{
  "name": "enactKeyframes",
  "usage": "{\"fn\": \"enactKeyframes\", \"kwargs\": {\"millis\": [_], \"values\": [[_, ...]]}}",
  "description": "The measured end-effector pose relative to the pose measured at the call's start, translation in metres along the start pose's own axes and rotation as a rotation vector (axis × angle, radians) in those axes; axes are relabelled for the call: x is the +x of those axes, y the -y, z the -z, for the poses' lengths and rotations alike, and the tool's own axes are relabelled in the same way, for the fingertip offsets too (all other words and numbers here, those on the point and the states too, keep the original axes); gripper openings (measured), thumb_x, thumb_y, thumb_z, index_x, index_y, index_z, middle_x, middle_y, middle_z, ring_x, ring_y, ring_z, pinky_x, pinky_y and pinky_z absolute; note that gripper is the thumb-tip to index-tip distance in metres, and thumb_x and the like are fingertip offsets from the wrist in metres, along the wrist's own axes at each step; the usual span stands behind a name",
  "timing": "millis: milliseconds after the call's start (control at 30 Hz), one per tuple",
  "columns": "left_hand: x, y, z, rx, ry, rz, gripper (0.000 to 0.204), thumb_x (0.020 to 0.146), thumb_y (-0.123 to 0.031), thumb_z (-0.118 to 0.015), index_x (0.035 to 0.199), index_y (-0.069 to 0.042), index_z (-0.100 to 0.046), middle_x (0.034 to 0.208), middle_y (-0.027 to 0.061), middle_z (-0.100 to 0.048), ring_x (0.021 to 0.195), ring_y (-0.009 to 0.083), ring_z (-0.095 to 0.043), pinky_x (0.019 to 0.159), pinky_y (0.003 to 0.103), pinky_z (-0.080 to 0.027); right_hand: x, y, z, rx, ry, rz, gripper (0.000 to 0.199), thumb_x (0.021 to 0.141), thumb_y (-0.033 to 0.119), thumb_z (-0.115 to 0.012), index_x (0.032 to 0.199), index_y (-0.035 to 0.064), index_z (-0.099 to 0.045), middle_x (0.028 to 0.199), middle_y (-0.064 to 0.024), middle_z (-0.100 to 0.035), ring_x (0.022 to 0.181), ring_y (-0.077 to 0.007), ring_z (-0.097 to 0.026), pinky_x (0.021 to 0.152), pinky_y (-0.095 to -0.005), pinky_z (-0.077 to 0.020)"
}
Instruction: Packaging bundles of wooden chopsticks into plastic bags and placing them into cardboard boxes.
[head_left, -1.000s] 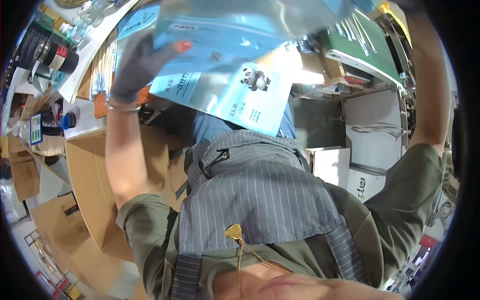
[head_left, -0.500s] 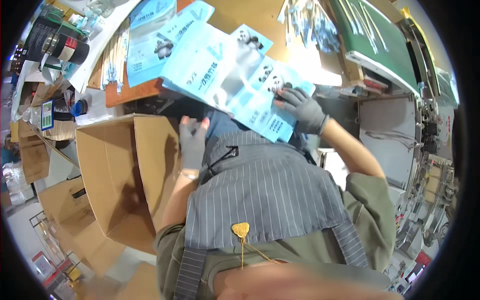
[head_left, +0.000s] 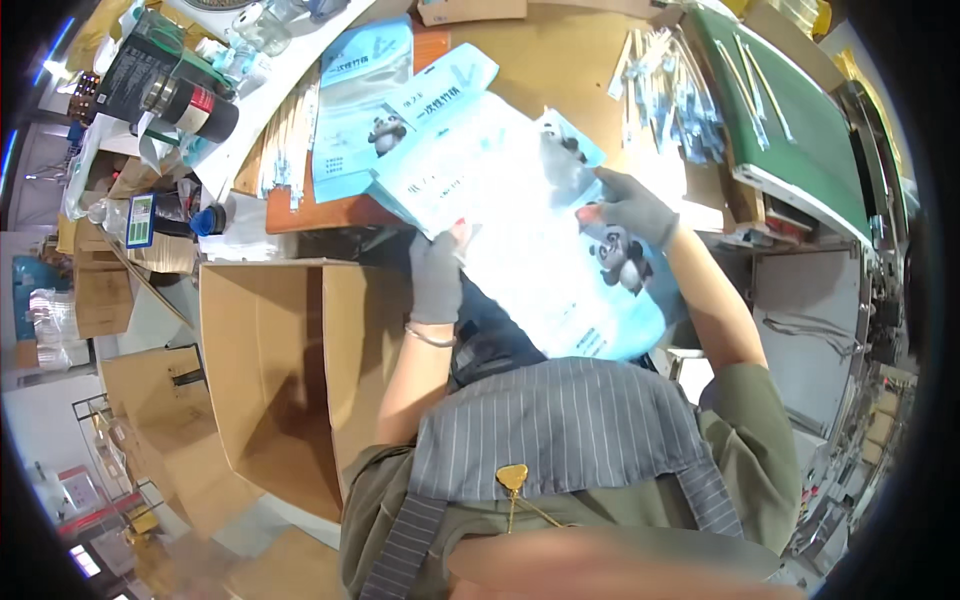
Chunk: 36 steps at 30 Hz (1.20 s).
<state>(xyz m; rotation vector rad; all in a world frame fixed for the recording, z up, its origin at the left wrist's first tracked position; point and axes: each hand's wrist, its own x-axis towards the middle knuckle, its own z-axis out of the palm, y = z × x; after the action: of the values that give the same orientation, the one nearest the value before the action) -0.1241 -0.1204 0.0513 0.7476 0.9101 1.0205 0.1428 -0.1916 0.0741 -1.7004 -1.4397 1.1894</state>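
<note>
A light blue plastic bag (head_left: 625, 305) printed with a panda lies tilted between my hands, over the table's near edge and my lap. Strong glare washes out its middle. My right hand (head_left: 640, 210), in a grey glove with bare fingertips, grips the bag's upper right edge between thumb and fingers. At its left edge, my left hand (head_left: 437, 275), gloved alike, pinches the film with thumb and fingertips. More blue bags (head_left: 365, 150) lie overlapped on the table behind it, one with a clear window.
Thin wrapped wooden sticks (head_left: 665, 95) are heaped at the back right, with several on a green surface (head_left: 805, 125). Another bundle (head_left: 290, 145) lies at the left. An open cardboard box (head_left: 265, 375) stands left of my legs. A dark flask (head_left: 190, 108) rests on the white surface.
My left hand has risen from beside my lap to the bag's left edge. The bag in front has turned and come nearer me. My right hand has shifted to its upper right edge.
</note>
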Motion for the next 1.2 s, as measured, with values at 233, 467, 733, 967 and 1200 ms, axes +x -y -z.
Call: {"fn": "enactKeyframes", "kwargs": {"millis": [233,467,733,967,1200], "values": [[0.169,-0.133,0.052,0.329,0.257,-0.012,0.037,0.085,-0.023,-0.06,0.112,0.004,-0.057,0.1,0.0126,-0.062,0.087,0.0212,-0.063,0.074,0.034,-0.054,0.098,0.101,-0.018,0.867,0.08,0.012,0.043,0.083,0.015,-0.064,0.119,-0.0036,-0.049,0.094,-0.011,-0.063,0.082,-0.0169,-0.061,0.068,-0.0264,-0.0501],[0.292,-0.1,0.138,0.64,0.122,0.423,0.032,0.096,-0.027,-0.042,0.105,-0.002,-0.06,0.095,0.0191,-0.065,0.087,0.0307,-0.064,0.08,0.04,-0.05,0.245,0.046,-0.122,0.424,-0.217,-0.072,0.049,0.074,0.025,-0.062,0.11,-0.0066,-0.054,0.098,-0.0249,-0.062,0.095,-0.033,-0.061,0.084,-0.0375,-0.0465],[0.352,-0.116,0.152,2.153,0.142,-0.826,0.033,0.092,-0.025,-0.046,0.073,-0.005,-0.064,0.067,0.0166,-0.063,0.065,0.0296,-0.064,0.059,0.04,-0.05,0.285,0.09,-0.135,0.27,-0.363,-0.166,0.05,0.081,0.026,-0.062,0.115,-0.0062,-0.044,0.102,-0.0258,-0.06,0.097,-0.0332,-0.061,0.084,-0.0377,-0.0475],[0.337,-0.136,0.166,1.169,-0.081,-0.189,0.029,0.085,-0.024,-0.057,0.093,0.001,-0.069,0.083,0.013,-0.069,0.074,0.0214,-0.066,0.064,0.033,-0.05,0.274,0.114,-0.122,-0.516,-0.33,0.411,0.037,0.075,0.026,-0.063,0.102,0.0037,-0.054,0.111,-0.0213,-0.057,0.104,-0.0347,-0.055,0.085,-0.0408,-0.0471],[0.325,-0.101,0.141,1.548,-0.271,-0.473,0.03,0.088,-0.029,-0.054,0.086,0.001,-0.06,0.087,0.0187,-0.063,0.079,0.0344,-0.06,0.065,0.041,-0.045,0.438,0.071,-0.115,-0.756,-0.466,0.695,0.052,0.081,0.039,-0.053,0.122,0.0073,-0.052,0.131,-0.014,-0.047,0.123,-0.0335,-0.039,0.107,-0.0478,-0.0221]]}}
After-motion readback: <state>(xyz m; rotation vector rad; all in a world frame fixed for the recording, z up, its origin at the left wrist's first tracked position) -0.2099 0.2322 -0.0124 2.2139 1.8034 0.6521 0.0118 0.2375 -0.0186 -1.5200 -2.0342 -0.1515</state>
